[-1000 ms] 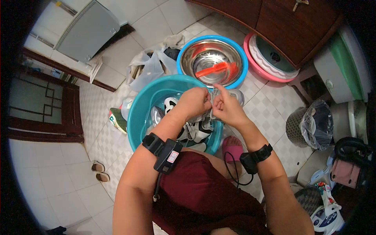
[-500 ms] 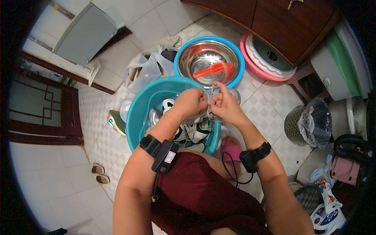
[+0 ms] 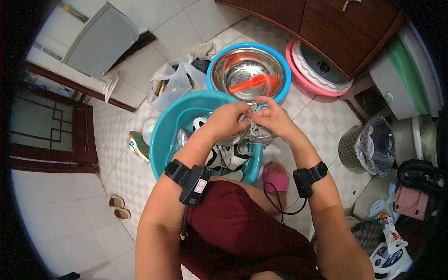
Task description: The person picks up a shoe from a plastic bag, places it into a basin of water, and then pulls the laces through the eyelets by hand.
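Note:
A grey sneaker [image 3: 261, 134] is over the right rim of a teal basin [image 3: 161, 135]. Both hands are at its pale shoelaces [image 3: 253, 120]. My left hand [image 3: 229, 122] comes in from the left side, its fingers and thumb closed on the lace. From the other side, my right hand [image 3: 274, 120] pinches the lace between thumb and fingers, its index finger raised. White-and-black sneakers [image 3: 235, 156] lie in the basin under my left forearm. My hands cover part of the grey sneaker.
Behind the basin stands a blue-rimmed steel bowl [image 3: 247, 56] with an orange-red brush [image 3: 254, 84] in it. A white plastic bag [image 3: 175, 84] sits to its left. Pink and white basins [image 3: 322, 86] lean under the dark cabinet [image 3: 345, 32]. A lined bin [image 3: 368, 147] stands at right.
My hands have shifted slightly at the laces, and the fingers of both have loosened from tight curls. My right forearm has turned a little. More of the grey sneaker shows.

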A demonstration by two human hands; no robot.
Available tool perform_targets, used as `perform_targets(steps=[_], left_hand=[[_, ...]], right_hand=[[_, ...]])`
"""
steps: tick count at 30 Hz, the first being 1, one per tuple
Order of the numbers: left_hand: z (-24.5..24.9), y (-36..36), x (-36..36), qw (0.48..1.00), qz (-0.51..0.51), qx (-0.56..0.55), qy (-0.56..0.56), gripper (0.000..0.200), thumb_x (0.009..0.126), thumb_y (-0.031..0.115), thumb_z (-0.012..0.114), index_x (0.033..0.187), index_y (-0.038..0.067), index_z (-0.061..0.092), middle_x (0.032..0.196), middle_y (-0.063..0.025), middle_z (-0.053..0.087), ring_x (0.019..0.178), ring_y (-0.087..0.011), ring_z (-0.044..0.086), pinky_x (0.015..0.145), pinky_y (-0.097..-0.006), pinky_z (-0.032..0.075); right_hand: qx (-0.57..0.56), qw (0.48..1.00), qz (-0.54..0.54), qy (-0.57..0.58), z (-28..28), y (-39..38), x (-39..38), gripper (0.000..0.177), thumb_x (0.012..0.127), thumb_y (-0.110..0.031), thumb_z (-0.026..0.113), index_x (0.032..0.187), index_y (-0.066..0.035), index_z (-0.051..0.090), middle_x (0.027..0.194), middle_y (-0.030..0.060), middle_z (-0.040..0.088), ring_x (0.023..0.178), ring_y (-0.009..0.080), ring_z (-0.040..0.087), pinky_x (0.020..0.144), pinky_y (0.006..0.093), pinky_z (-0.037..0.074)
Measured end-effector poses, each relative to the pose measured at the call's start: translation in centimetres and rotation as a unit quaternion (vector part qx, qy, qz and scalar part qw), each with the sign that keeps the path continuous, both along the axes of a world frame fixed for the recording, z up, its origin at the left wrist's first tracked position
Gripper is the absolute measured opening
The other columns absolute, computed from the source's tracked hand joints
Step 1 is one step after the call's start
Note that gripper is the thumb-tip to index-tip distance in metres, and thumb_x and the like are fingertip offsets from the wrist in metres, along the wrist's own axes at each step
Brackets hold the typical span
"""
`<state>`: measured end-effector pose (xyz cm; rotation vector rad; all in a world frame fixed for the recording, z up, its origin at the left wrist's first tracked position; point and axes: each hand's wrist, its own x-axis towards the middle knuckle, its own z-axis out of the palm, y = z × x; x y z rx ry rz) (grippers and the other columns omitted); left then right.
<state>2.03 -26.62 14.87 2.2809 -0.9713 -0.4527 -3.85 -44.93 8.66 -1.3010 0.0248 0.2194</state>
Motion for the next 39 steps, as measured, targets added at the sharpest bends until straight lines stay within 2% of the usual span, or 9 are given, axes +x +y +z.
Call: perform_targets(steps=[5, 8, 15, 17, 21, 27, 33, 36, 39], left_hand=[[-1.2, 0.2, 0.3, 0.997, -0.021, -0.014, -0.068, 0.016, 0.077, 0.018, 0.067, 0.085, 0.007, 0.059, 0.077, -0.0139, 0.059, 0.071, -0.0323, 0.057, 0.064, -0.0385, 0.045], [-1.1, 0.2, 0.2, 0.997, 0.004, 0.024, -0.067, 0.017, 0.074, 0.021, 0.066, 0.082, 0.009, 0.059, 0.084, -0.0146, 0.062, 0.083, -0.0347, 0.058, 0.071, -0.0419, 0.046], [-2.2, 0.6, 0.2, 1.000, 0.018, -0.008, -0.012, 0.015, 0.079, 0.019, 0.065, 0.084, 0.007, 0.058, 0.075, -0.0113, 0.056, 0.066, -0.0259, 0.054, 0.060, -0.0354, 0.043], [-1.5, 0.4, 0.2, 0.999, 0.035, 0.015, 0.023, 0.015, 0.079, 0.019, 0.066, 0.085, 0.007, 0.059, 0.073, -0.0096, 0.055, 0.063, -0.0213, 0.052, 0.058, -0.0330, 0.042], [-1.3, 0.3, 0.0, 0.998, 0.047, -0.018, 0.037, 0.016, 0.076, 0.019, 0.067, 0.081, 0.007, 0.059, 0.068, -0.0125, 0.056, 0.065, -0.0278, 0.055, 0.059, -0.0363, 0.043], [-1.5, 0.3, 0.4, 0.996, 0.056, -0.004, 0.065, 0.020, 0.073, 0.018, 0.070, 0.088, 0.007, 0.062, 0.071, -0.0118, 0.058, 0.066, -0.0249, 0.057, 0.061, -0.0358, 0.044], [-1.9, 0.5, 0.4, 0.998, 0.050, -0.005, 0.027, 0.028, 0.071, 0.018, 0.071, 0.095, 0.006, 0.062, 0.070, -0.0117, 0.058, 0.066, -0.0250, 0.056, 0.061, -0.0352, 0.044], [-1.4, 0.4, 0.2, 0.998, 0.055, 0.013, 0.026, 0.026, 0.072, 0.016, 0.070, 0.095, 0.007, 0.061, 0.068, -0.0117, 0.057, 0.066, -0.0254, 0.057, 0.061, -0.0353, 0.044], [-0.3, 0.1, -0.1, 0.995, 0.071, 0.042, 0.061, 0.023, 0.072, 0.016, 0.069, 0.092, 0.009, 0.060, 0.069, -0.0126, 0.057, 0.069, -0.0272, 0.058, 0.063, -0.0364, 0.045]], right_hand=[[-0.106, 0.992, 0.003, -0.065, 0.9, 0.6, 0.3, 0.056, 0.080, -0.002, 0.065, 0.129, -0.006, 0.038, 0.083, 0.0053, 0.063, 0.075, 0.0104, 0.059, 0.068, 0.0235, 0.046], [-0.186, 0.978, -0.043, -0.082, 1.6, 0.9, 0.0, 0.054, 0.079, -0.004, 0.066, 0.127, -0.007, 0.042, 0.082, 0.0050, 0.062, 0.074, 0.0112, 0.059, 0.067, 0.0246, 0.047], [-0.410, 0.886, -0.111, -0.187, 1.8, 2.3, -2.5, 0.042, 0.075, -0.010, 0.067, 0.114, -0.009, 0.055, 0.084, 0.0098, 0.062, 0.080, 0.0248, 0.061, 0.071, 0.0350, 0.048], [-0.420, 0.879, -0.133, -0.182, 0.7, 1.6, -2.4, 0.033, 0.073, -0.013, 0.068, 0.105, -0.008, 0.059, 0.086, 0.0104, 0.062, 0.081, 0.0288, 0.060, 0.072, 0.0376, 0.048], [-0.416, 0.875, -0.165, -0.186, 0.6, 0.7, -2.8, 0.018, 0.074, -0.017, 0.068, 0.087, -0.006, 0.065, 0.086, 0.0102, 0.062, 0.077, 0.0284, 0.060, 0.068, 0.0372, 0.048], [-0.402, 0.896, -0.168, -0.091, 0.5, 0.6, -4.4, 0.019, 0.075, -0.024, 0.071, 0.078, -0.006, 0.066, 0.076, 0.0099, 0.061, 0.059, 0.0224, 0.058, 0.055, 0.0338, 0.046], [-0.394, 0.903, -0.104, -0.138, 0.6, 0.6, -4.9, 0.021, 0.075, -0.025, 0.070, 0.077, -0.005, 0.066, 0.069, 0.0101, 0.060, 0.057, 0.0209, 0.058, 0.054, 0.0315, 0.046], [-0.358, 0.913, -0.103, -0.167, 0.5, 0.6, -4.8, 0.015, 0.078, -0.016, 0.069, 0.085, -0.002, 0.067, 0.066, 0.0058, 0.058, 0.056, 0.0120, 0.053, 0.053, 0.0262, 0.043], [-0.311, 0.933, -0.165, -0.077, 0.2, 1.3, -4.5, 0.020, 0.079, -0.022, 0.066, 0.090, -0.006, 0.066, 0.070, 0.0111, 0.062, 0.061, 0.0245, 0.061, 0.057, 0.0341, 0.048]])
